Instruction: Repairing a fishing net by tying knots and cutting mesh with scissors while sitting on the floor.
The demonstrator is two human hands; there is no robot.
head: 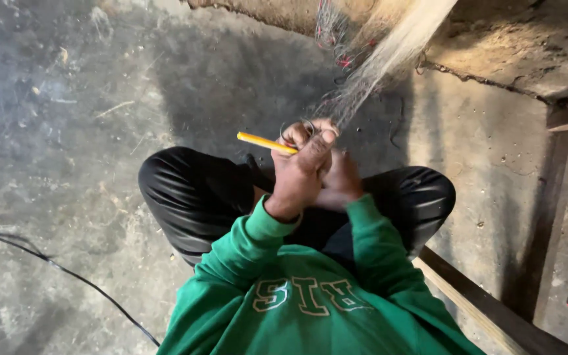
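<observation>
The concrete floor (pixel 67 164) filled most of the view, grey and scuffed, with a black cable (pixel 54 266) trailing across its lower left part. A wooden beam (pixel 488 309) ran along the lower right edge. The person sat cross-legged on the floor in a green sweatshirt (pixel 310 296) and black trousers (pixel 192 197), knees spread to either side.

From the upper edge a pale fishing net (pixel 389 52) came down in a gathered, stretched bundle, narrowing to a point just above the knees — there it met the hands. The left hand (pixel 300 167) was raised in front of the body, its fingers curled and closed on a thin yellow netting needle (pixel 264 142), which pointed out to the left, nearly level. Its fingertips also touched the net's lower end, where a loop of thin line (pixel 300 125) showed. The right hand (pixel 342 181) lay just behind and below the left, mostly hidden by it — whether its fingers were closed on anything could not be told.
</observation>
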